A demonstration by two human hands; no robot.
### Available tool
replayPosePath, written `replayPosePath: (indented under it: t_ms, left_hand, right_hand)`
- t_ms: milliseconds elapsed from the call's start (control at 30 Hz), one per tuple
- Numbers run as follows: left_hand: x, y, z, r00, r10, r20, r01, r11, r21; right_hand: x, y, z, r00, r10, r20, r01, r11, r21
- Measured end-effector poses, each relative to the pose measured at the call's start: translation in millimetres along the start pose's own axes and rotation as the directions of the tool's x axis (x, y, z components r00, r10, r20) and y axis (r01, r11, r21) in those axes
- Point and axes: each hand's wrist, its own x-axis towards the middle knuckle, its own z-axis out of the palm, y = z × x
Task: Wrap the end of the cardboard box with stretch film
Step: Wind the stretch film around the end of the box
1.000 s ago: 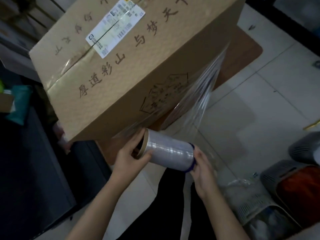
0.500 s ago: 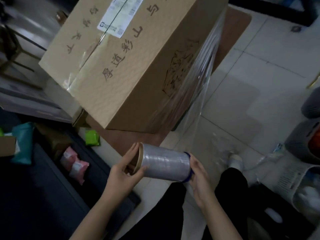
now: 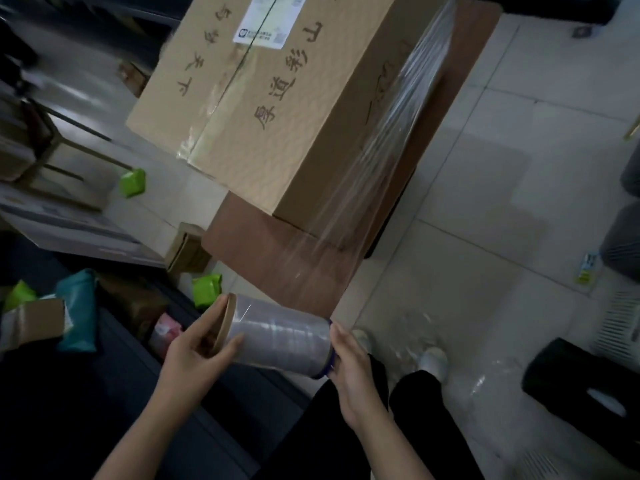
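A large cardboard box [image 3: 277, 109] with printed characters and a white shipping label lies on a brown table [image 3: 263, 244]. Clear stretch film [image 3: 374, 161] runs taut from the box's right end down to the stretch film roll [image 3: 280, 336]. I hold the roll level below the table's near corner. My left hand [image 3: 197, 355] grips the roll's cardboard core end. My right hand [image 3: 349, 372] grips its blue-rimmed right end.
Green packets [image 3: 133, 181] and small cartons [image 3: 187, 251] lie on the tiled floor at left. A dark surface [image 3: 69, 393] with teal and pink parcels fills the lower left. Grey baskets [image 3: 620, 244] and a black box [image 3: 581, 386] stand at right. My legs are below.
The view has swung round toward the box's near corner. The film sheet now stretches longer along the box's right end, and the roll sits further from the box.
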Motion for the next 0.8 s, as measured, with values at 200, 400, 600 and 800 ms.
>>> replayPosePath:
  t_ms: [200,400,600,800]
  left_hand:
    - [29,-12,-20,0.995,-0.039,0.089,0.043,0.998,-0.046]
    - [100,-21,-70,0.963,0.05,0.266,-0.063,0.997,0.039]
    - [172,-11,-110,0.858,0.16,0.488,-0.245,0.963,0.115]
    - [197,-8,-127,0.822,0.18,0.54,-0.334,0.921,0.2]
  right_hand:
    - [20,18,23,0.996,0.001,-0.09,0.005,0.998,0.058]
    - [56,46,84,0.978,0.029,-0.208,0.024,0.968,0.249]
    - [77,73,149,0.968,-0.019,-0.25,0.155,0.829,0.538]
    - [93,87,176,0.953,-0.121,-0.277,0.261,0.791,0.553]
